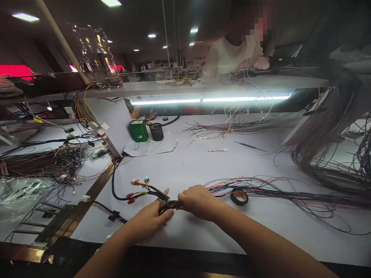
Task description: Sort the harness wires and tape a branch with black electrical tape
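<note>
A wire harness (255, 189) lies across the white table, its loose coloured wires trailing off to the right. My left hand (149, 220) grips the harness where its black-wrapped branches split, thumb and fingers around them. Just to the right, my right hand (198, 200) is closed round the same bundle in a fist-like grip. Beyond the left hand the branches end in a white-and-orange connector (135, 182), a green connector (147, 180) and red connectors (131, 198). A roll of black tape (239, 197) lies beside the wires, right of my right hand.
A green box (139, 130) and a black cylindrical cup (157, 132) stand at the back left on a paper sheet (150, 147). Loose wires (246, 127) lie under the lit lamp (232, 99). Wire bundles hang at right. A glass jug (100, 58) stands on the shelf; a person is behind it.
</note>
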Demonstrator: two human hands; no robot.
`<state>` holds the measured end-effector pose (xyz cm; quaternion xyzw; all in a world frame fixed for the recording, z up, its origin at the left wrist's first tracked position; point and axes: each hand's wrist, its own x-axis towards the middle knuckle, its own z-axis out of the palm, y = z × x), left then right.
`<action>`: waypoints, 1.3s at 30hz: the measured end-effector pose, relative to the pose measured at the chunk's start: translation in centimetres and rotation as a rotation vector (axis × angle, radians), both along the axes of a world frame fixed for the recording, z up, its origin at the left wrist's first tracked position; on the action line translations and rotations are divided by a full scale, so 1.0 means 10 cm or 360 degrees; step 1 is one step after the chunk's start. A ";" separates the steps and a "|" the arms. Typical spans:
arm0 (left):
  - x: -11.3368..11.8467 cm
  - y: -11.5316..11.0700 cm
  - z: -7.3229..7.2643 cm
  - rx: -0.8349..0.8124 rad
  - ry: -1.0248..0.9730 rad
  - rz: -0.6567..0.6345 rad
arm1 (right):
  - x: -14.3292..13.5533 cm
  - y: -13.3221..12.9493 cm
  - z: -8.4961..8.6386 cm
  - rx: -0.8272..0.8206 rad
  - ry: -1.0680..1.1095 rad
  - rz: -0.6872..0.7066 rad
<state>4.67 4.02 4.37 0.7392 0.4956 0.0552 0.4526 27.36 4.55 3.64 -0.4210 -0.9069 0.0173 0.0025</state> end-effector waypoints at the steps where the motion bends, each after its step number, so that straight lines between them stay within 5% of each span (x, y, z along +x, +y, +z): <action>1: -0.03 0.04 -0.01 -0.0308 -0.0270 -0.0115 | 0.01 0.00 -0.02 0.0025 -0.0011 0.0068; 3: -0.06 0.13 -0.04 -0.0841 -0.0715 -0.0376 | 0.02 -0.02 -0.04 0.0077 -0.0028 0.0178; 6: 0.01 0.25 -0.11 -0.1131 -0.1063 -0.0573 | -0.01 -0.05 -0.08 0.0159 -0.0034 0.0207; 11: 0.06 0.32 -0.13 -0.1050 -0.1100 -0.0221 | 0.17 0.08 -0.21 0.0272 -0.0029 -0.0091; 16: -0.13 0.39 -0.16 -0.1093 -0.1243 -0.0065 | 1.18 0.17 -0.19 0.0381 -0.0116 -0.0465; 21: -0.16 0.40 -0.27 -0.1168 -0.1197 -0.0024 | 2.43 -0.14 -0.10 0.0435 -0.0254 -0.0780; 27: -0.04 0.33 -0.26 -0.1222 -0.1035 0.0033 | 3.01 -0.41 -0.25 0.0277 -0.0340 -0.0849; 30: -0.02 0.32 -0.18 -0.1121 -0.1036 0.0011 | 2.86 -0.35 -0.27 0.0348 -0.0280 -0.0750; 32: -0.02 0.33 -0.14 -0.1102 -0.0973 -0.0037 | 2.49 -0.29 -0.21 0.0388 -0.0147 -0.0620; 35: -0.05 0.34 -0.12 -0.1011 -0.0771 -0.0098 | 1.54 -0.23 -0.08 0.0210 0.0161 -0.0321; 39: -0.11 0.31 -0.12 -0.0577 -0.0301 -0.0157 | 0.22 -0.16 -0.06 0.0174 0.0335 0.0050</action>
